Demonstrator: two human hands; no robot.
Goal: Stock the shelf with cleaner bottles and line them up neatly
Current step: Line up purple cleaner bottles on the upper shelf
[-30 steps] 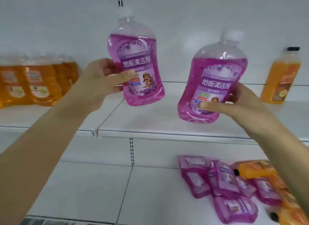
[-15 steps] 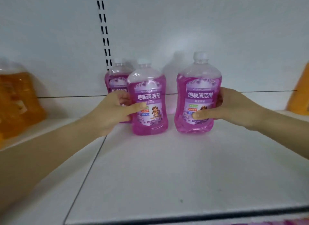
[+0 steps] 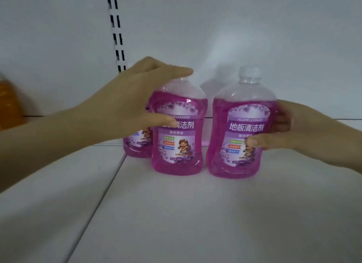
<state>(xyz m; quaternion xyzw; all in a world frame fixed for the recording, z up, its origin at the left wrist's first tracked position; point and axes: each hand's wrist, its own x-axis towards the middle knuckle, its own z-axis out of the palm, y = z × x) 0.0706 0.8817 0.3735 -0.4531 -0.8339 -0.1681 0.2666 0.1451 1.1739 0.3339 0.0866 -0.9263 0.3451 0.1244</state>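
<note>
Left grip: my left hand clasps the middle floor-cleaner bottle, upright on the shelf.
Right grip: my right hand clasps the right floor-cleaner bottle, just beside it.
Contents: purple liquid, shoulder-high.

**Open along the front, crowded at the back**

The shelf lies bare from its front edge up to the bottles, and to their right as far as the back panel. The left bottle and right bottle stand side by side with only a narrow gap between them. The rear bottle sits close behind the left one. The left hand covers the left bottle's top, and the right hand wraps the right bottle's right side. An orange bottle stands at the far left.
</note>
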